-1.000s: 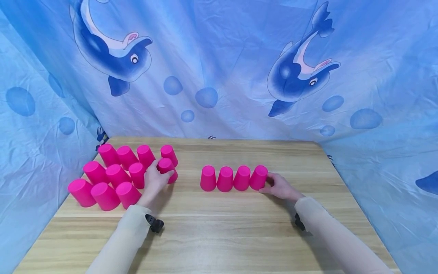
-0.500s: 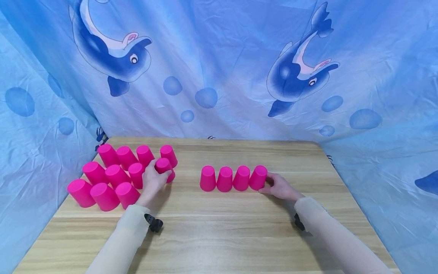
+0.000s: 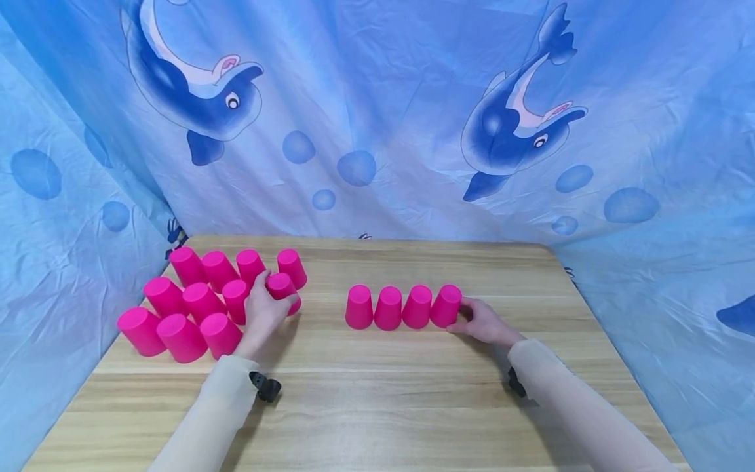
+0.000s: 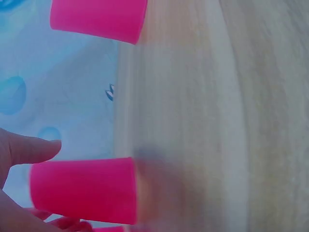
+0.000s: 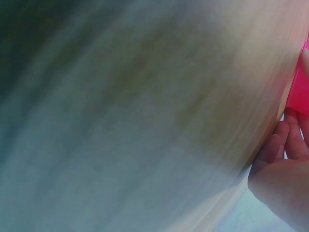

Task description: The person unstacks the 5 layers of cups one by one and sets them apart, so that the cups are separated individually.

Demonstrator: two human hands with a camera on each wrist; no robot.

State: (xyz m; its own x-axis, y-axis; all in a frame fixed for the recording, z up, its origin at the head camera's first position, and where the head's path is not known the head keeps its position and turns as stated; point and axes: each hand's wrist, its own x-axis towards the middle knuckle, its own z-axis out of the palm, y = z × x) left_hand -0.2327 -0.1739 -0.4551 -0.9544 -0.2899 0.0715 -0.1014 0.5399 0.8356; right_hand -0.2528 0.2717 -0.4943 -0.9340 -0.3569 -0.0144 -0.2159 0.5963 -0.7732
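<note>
Nearest you, bare wooden table (image 3: 377,406) and your two pale sleeves run in from 7 and 5 o'clock.

Your left hand (image 3: 262,314) sits at about 10 o'clock from the table's middle, fingers and thumb curled round one pink cup (image 3: 283,292). That cup stands upside down at the near right edge of the cluster of cups (image 3: 194,301); whether it is just off the wood or still resting on it, I cannot tell. In the left wrist view the same pink cup (image 4: 82,189) lies across your palm with a fingertip (image 4: 43,147) over its side.

Your right hand (image 3: 483,322) lies at about 2 o'clock, touching the end cup (image 3: 446,305) of the row of four (image 3: 403,307). Its fingers look lightly bent against the cup's wall, but neither the head view nor the blurred right wrist view, where the fingers (image 5: 285,145) meet a pink edge (image 5: 300,87), shows a true wrap, so I cannot tell if it grips or only steadies.

These cups look like thin moulded plastic: light, smooth, a little springy, and easy to tip or skid on the wood. Take one by the tapered side wall near the closed top, thumb opposite fingers, with a gentle squeeze; hard pressure would likely dent it.

Farther off, the cluster's back row runs toward 11 o'clock, and beyond the table's far edge hangs a blue dolphin cloth (image 3: 377,118).
</note>
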